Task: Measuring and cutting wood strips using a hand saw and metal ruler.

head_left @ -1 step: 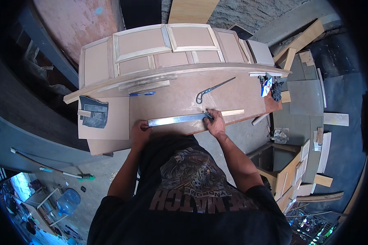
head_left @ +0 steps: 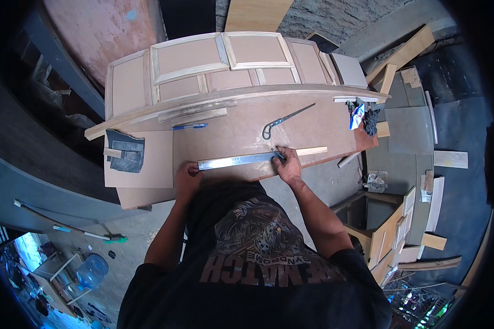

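A long metal ruler lies flat along the near edge of a brown board on the workbench. My left hand presses down on the ruler's left end with its fingers curled over it. At the ruler's right end, my right hand grips a small dark pencil, its tip against the ruler's edge. A thin pale wood strip lies just right of that hand.
A hand saw and a blue pen lie further back on the board. Dark sheets sit at the left, a blue-white bundle at the right. Panelled frames lie behind. Wood offcuts cover the floor at right.
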`<state>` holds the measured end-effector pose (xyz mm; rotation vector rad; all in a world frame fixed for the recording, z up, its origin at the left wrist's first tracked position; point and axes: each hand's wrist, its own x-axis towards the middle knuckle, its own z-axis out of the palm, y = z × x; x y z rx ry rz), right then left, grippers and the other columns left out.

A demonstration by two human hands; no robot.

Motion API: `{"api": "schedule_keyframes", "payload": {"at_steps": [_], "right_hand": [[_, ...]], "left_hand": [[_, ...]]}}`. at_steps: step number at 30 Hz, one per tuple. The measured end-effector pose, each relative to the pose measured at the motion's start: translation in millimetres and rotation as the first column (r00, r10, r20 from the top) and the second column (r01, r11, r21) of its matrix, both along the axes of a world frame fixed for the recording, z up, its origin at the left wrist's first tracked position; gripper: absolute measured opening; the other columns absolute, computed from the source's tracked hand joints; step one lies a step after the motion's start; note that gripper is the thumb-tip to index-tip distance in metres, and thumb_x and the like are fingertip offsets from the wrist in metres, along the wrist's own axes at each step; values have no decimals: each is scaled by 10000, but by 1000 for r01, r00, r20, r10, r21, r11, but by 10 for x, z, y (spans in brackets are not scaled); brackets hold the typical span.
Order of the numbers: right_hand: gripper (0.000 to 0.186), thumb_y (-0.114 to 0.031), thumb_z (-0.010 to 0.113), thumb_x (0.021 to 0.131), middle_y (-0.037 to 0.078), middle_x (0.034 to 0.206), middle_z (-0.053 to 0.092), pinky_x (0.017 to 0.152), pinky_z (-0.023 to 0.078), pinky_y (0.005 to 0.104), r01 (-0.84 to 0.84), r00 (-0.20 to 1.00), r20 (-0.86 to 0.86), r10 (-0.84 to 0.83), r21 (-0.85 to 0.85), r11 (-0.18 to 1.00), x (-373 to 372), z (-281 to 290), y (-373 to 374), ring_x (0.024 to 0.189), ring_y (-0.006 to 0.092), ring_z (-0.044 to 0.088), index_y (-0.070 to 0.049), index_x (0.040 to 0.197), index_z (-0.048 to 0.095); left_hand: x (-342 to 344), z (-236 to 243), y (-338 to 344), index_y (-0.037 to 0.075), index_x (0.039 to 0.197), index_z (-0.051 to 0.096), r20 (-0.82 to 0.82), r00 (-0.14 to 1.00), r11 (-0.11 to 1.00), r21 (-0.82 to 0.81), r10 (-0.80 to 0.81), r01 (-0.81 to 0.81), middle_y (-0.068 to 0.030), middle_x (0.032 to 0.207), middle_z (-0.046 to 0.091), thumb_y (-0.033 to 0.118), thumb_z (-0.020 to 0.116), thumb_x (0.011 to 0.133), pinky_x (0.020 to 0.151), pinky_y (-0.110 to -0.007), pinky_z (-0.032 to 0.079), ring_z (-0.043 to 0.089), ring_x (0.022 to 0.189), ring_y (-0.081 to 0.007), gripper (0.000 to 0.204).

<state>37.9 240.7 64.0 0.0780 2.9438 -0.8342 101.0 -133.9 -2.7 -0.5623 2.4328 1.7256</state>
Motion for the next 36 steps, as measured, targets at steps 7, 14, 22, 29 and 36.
{"api": "schedule_keyframes", "payload": {"at_steps": [7, 14, 22, 29, 36], "right_hand": [[445, -196, 779, 858, 179, 1207, 645, 1027, 506, 414, 98, 995, 19, -97, -90, 991, 73, 8, -29, 1136, 340, 636, -55, 1266, 672], [431, -205, 747, 866, 192, 1222, 618, 1006, 516, 432, 104, 994, 22, -104, 4, 995, 184, -43, -9, 1140, 359, 626, -44, 1257, 662], [442, -252, 745, 879, 195, 1192, 619, 993, 514, 442, 126, 990, 58, -127, 22, 992, 193, -64, -49, 1126, 373, 624, -55, 1266, 668], [435, -273, 745, 875, 203, 1159, 614, 998, 491, 460, 120, 993, 2, -120, -7, 993, 222, -129, 13, 1112, 388, 602, -56, 1245, 674], [467, -286, 735, 878, 201, 1158, 604, 1022, 483, 442, 143, 989, 51, -138, -98, 985, 289, -150, -28, 1134, 376, 594, -35, 1264, 655]], "left_hand": [[-26, 108, 4, 36, 1043, 731, 73, 997, 999, -36, 34, -32, -81, 880, 753, 102, 818, 806, 777, -328, 569, 715, 805, -173, 261], [-2, -9, -44, 30, 1046, 741, 53, 998, 999, -27, 22, -20, -64, 855, 754, 120, 800, 829, 742, -300, 545, 694, 765, -140, 243], [-57, -26, -34, 38, 1029, 736, 49, 999, 999, -42, 22, -20, -59, 838, 745, 106, 796, 836, 723, -300, 539, 686, 756, -136, 214], [-70, -108, -41, 53, 1023, 744, -48, 999, 998, -52, -23, 21, -91, 876, 768, 132, 811, 816, 760, -343, 577, 735, 804, -201, 231], [22, -196, -104, 49, 1020, 742, -48, 999, 998, -57, -15, 13, -102, 889, 759, 134, 813, 814, 786, -343, 575, 732, 836, -202, 234]]}}
